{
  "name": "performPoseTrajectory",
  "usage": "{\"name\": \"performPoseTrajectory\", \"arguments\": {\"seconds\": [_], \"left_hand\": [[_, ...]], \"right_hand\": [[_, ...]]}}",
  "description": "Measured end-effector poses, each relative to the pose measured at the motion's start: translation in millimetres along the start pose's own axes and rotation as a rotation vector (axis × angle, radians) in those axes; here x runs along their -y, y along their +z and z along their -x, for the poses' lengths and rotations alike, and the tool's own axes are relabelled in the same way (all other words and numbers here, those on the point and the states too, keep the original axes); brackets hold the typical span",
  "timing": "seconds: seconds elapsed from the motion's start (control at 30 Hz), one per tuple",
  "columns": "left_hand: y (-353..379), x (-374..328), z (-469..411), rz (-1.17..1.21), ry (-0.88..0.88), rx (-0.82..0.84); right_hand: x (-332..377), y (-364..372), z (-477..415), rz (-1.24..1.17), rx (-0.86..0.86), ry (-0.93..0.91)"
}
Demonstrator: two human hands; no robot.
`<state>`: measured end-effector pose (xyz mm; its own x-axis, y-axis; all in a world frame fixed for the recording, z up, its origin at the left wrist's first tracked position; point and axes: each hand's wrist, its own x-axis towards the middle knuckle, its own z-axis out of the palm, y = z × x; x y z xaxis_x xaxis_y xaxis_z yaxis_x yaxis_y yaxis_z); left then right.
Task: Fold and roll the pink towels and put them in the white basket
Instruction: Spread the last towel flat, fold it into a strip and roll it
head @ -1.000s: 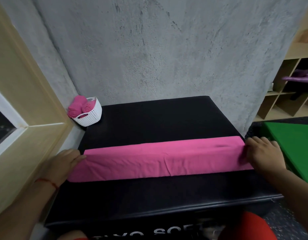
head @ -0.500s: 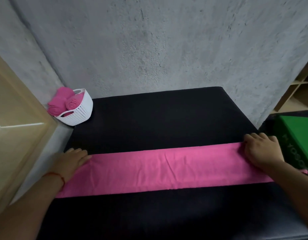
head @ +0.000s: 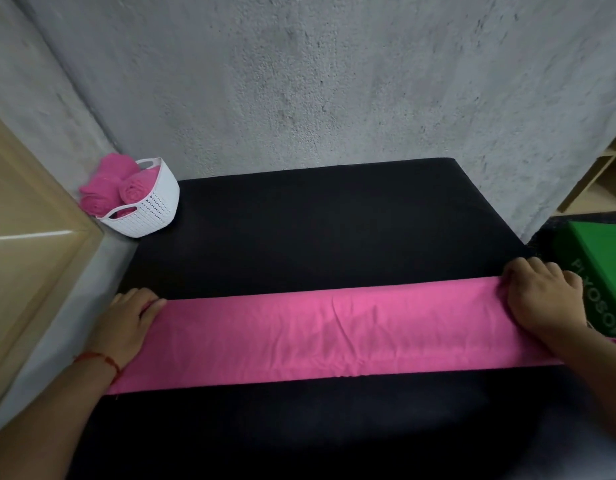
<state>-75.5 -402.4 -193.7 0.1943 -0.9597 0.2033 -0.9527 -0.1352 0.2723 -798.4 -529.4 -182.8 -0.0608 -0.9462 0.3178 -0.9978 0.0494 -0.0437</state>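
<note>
Black mat point(head: 317, 230): flat hands point(head: 126, 323) on towel point(head: 334, 334)

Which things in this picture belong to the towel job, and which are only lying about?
Belong to the job: pink towel, a long folded strip on the black block; left hand and right hand on its ends; white basket; rolled towels in it.
Only lying about: green block, wooden shelves, wooden frame.
</note>
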Motion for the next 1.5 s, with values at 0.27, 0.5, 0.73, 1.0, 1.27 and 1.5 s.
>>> {"name": "performPoseTrajectory", "arguments": {"seconds": [0.27, 0.5, 0.73, 1.0, 1.27, 1.5], "left_hand": [[-0.6, -46.8, -9.8, -0.270, -0.062, 0.057], [27.5, -195.2, -4.9, -0.033, 0.212, 0.207], [34.1, -267.4, -38.6, -0.030, 0.126, 0.517], [32.4, -281.3, -55.8, 0.107, 0.242, 0.708], [-1.5, -127.2, -45.1, -0.116, 0.153, 0.446], [-24.1, -42.9, -31.2, -0.054, -0.017, 0.437]], "right_hand": [[-1.5, 11.0, -6.1, -0.031, 0.029, 0.190], [71.3, -4.8, -1.2, -0.167, 0.118, -0.129], [168.0, -27.2, -0.8, -0.234, 0.521, -0.432], [196.6, -47.2, -24.2, -0.152, 0.820, -0.563], [61.9, -37.3, -42.3, -0.082, 0.605, -0.396], [-18.6, -32.7, -57.4, -0.016, 0.652, -0.246]]}}
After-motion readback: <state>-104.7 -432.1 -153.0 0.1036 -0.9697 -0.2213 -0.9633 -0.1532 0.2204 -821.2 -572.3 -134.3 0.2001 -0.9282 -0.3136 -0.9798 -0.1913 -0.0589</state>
